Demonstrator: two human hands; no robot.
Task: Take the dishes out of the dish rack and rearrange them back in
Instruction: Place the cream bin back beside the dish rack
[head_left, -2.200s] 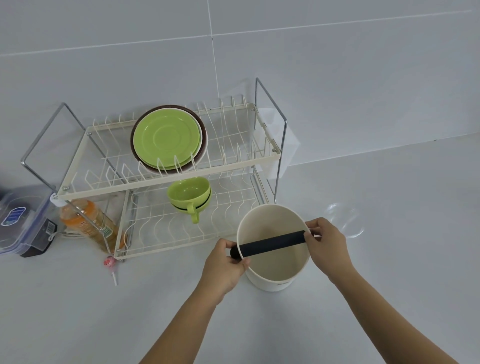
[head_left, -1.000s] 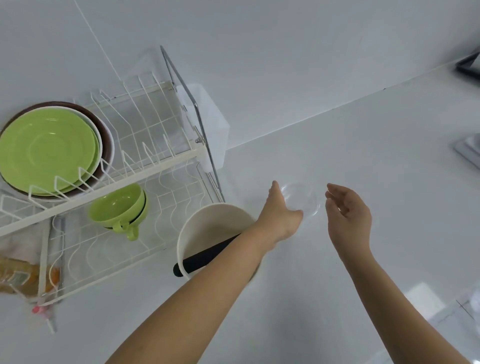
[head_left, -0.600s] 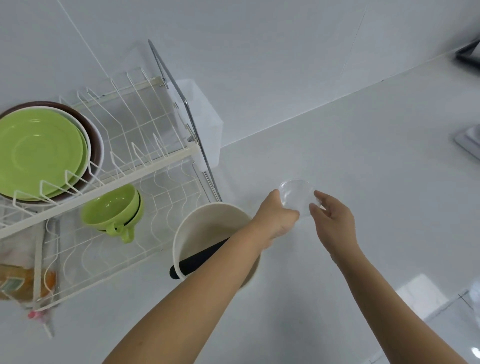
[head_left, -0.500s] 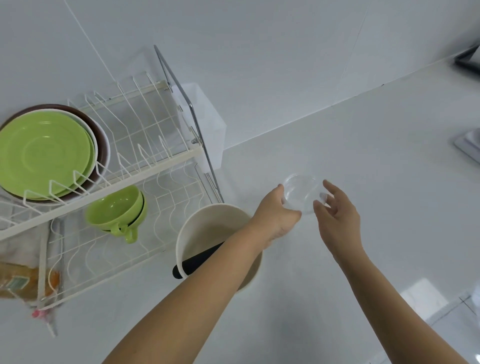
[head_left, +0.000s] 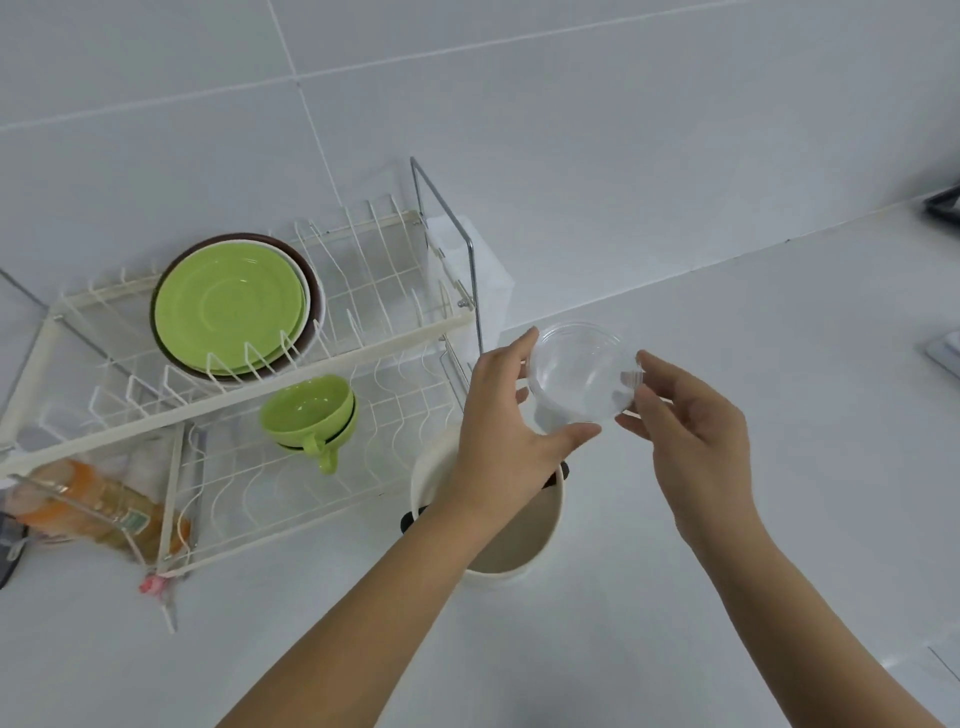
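1. Clear plastic bowl (head_left: 582, 382): I have it raised off the bench (head_left: 779, 467), just right of the dish rack (head_left: 291, 364), above the cream pot (head_left: 524, 540). My guess is that it is very light, thin-walled, flexible and slippery; best taken at opposite points of the rim, with little squeeze.
2. Left hand (head_left: 506, 431): grip closed on the bowl's near-left side, thumb under the lower edge, fingers behind the wall.
3. Right hand (head_left: 691, 431): grip half open; fingertips (head_left: 636, 387) meet the bowl's right rim, and I cannot tell whether they bear any load.
4. Cream pot: stands on the bench beneath my left wrist, a black handle (head_left: 410, 519) across its mouth, touching or just beside the rack's front right corner.
5. Dish rack: upper tier carries green plates (head_left: 228, 306) before a brown plate (head_left: 311, 280), with free slots to their right; lower tier carries stacked green cups (head_left: 311, 410), with open wire on both sides.
6. Edges: the rack's metal end frame (head_left: 457, 260) stands between bowl and tiers; entry looks easier from the front. The bench to the right is open.
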